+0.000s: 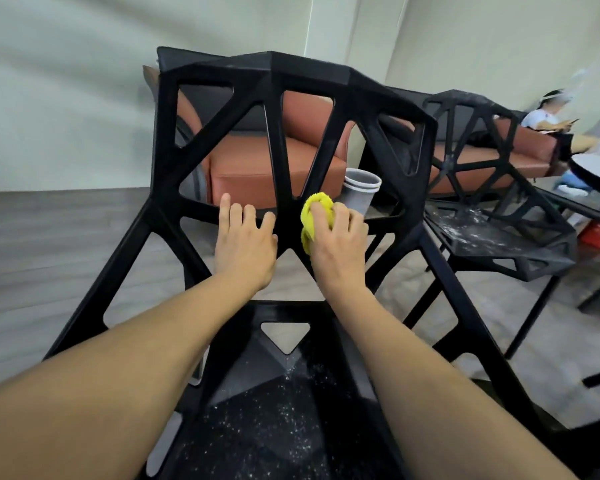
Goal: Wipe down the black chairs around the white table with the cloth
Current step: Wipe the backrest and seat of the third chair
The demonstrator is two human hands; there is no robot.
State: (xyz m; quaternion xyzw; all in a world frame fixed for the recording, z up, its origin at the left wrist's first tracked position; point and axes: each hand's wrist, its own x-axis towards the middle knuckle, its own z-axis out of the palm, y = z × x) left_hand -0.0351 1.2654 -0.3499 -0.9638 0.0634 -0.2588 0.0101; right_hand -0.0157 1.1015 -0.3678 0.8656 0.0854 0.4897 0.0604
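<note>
Right at the hub where the backrest struts meet, the right hand point(338, 237) has its fingers curled over a bunched-up fuzzy yellow cloth point(314, 220), pressing it against the near black plastic chair with the open triangle lattice back point(278, 133). The left hand point(245, 240) lies flat beside it, fingers mostly straight and spread a little, bracing on the same strut and holding nothing.

What could go wrong, I reckon: the cloth is balled so tight that only a small patch touches the plastic, so the strut edges and the insides of the cut-outs could easily get missed. The seat below is dotted with white specks, and wiping downward could just push grit onto it or through the holes to the grey floor point(49, 237). Leaning hard on the back might also tip or scoot the chair.

Off to the right, a second black lattice chair point(492, 216) looks dusty too, near the white round table edge point(596, 171). A grey cup-like thing point(361, 192) sits behind the backrest.
</note>
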